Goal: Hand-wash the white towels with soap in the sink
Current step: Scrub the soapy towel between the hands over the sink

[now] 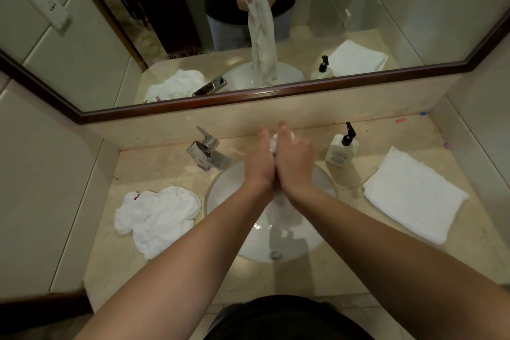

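Both hands are raised together over the white sink (229, 190). Between them hangs a wet white towel (284, 212), its lower end trailing down into the bowl. My left hand (258, 161) and my right hand (294, 161) grip its top end side by side; a bit of cloth shows above the fingers. The mirror shows the towel hanging in a long twisted strand from both hands. A crumpled white towel (157, 218) lies on the counter left of the sink. A folded white towel (414, 196) lies on the right. A soap pump bottle (342, 149) stands behind the sink on the right.
A chrome faucet (207, 153) stands at the sink's back left. The beige stone counter (345, 265) is bounded by tiled walls left and right. A wood-framed mirror (276, 91) runs along the back. Small coloured bits (400, 120) lie at the far right corner.
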Action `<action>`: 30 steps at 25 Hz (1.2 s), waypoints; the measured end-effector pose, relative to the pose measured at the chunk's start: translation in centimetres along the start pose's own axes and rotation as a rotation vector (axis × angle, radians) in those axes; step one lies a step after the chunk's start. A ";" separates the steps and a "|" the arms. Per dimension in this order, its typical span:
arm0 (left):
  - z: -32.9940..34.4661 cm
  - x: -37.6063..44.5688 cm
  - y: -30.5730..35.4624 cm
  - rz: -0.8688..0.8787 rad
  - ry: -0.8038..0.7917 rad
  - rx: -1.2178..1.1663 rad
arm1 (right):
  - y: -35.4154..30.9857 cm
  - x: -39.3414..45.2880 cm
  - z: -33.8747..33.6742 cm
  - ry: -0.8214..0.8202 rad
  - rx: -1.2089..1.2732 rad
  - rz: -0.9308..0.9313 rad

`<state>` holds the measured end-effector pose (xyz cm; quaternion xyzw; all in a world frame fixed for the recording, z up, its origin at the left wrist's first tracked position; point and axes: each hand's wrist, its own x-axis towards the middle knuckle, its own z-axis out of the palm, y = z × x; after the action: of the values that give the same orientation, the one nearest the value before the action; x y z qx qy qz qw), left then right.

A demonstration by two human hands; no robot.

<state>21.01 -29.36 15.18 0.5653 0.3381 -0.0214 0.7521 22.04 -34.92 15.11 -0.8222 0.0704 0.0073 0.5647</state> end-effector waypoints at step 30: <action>-0.3 0.9 1.3 -0.170 0.011 -0.239 | -1.3 -1.0 -0.5 -0.168 -0.071 -0.132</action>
<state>22.07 -28.31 15.71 0.4413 0.3891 -0.0415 0.8075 21.21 -34.85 16.53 -0.8410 -0.0320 0.0413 0.5385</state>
